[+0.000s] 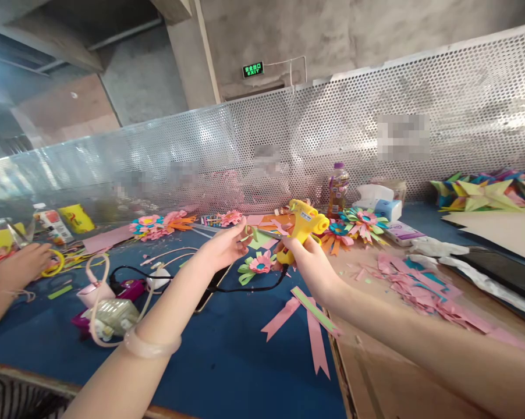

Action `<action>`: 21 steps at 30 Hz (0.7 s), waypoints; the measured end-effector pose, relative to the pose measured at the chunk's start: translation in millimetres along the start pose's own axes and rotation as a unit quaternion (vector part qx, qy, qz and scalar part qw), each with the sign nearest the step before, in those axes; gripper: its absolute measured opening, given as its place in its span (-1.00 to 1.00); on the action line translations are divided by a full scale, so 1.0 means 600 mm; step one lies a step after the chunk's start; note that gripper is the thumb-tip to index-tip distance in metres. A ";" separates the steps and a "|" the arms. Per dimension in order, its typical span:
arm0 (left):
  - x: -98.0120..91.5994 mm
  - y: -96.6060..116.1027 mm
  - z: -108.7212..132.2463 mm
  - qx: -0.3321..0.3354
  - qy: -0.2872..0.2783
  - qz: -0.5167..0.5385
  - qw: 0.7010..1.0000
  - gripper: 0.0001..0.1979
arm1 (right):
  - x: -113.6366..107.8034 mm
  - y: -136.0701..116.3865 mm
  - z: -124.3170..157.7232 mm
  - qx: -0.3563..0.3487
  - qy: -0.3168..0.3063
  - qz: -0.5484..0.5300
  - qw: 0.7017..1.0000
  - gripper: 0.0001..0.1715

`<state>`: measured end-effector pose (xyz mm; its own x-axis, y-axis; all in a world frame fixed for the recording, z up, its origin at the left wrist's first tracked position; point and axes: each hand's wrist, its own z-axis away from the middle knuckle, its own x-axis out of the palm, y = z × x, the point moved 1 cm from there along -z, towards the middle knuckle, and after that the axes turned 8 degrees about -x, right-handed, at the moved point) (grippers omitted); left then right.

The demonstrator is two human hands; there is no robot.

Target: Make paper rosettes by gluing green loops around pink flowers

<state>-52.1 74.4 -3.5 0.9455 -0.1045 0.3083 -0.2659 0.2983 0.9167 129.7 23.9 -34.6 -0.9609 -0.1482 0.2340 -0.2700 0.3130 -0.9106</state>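
Observation:
My right hand is wrapped round a yellow hot glue gun, whose nozzle points left. My left hand pinches a light green paper strip close to the nozzle; whether the two touch I cannot tell. Just below, on the blue tabletop, lies a paper flower with pink petals and green loops. A black cord runs from the gun's handle to the left. Nearer to me are pink paper ribbons with notched ends and a green strip across them. A phone is partly hidden under my left forearm.
A power strip with plugs and looped cables sits left. Finished paper flowers, a drink bottle and tissue packs stand behind. Pink scraps cover the cardboard at right. Another person's hand holds scissors at far left.

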 end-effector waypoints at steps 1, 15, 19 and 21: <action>0.000 -0.001 0.000 -0.005 -0.004 -0.003 1.000 -0.77 | 0.000 0.001 0.000 -0.002 0.000 -0.006 1.000 -0.81; 0.005 0.005 0.003 0.008 0.051 0.033 0.998 -0.85 | 0.001 -0.004 0.014 0.009 -0.022 -0.018 1.000 -0.84; -0.001 0.007 -0.001 0.036 0.074 0.053 0.995 -0.88 | 0.005 -0.011 0.020 0.026 -0.031 -0.002 0.999 -0.86; -0.003 0.008 -0.002 0.054 0.083 0.065 0.993 -0.89 | 0.006 -0.013 0.021 0.025 -0.039 -0.002 0.999 -0.87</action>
<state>-54.8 76.9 0.4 0.9175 0.0895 0.3874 -0.3976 0.1948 0.8966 129.0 8.9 -31.2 -0.9516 -0.2226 0.2122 -0.2685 0.2650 -0.9261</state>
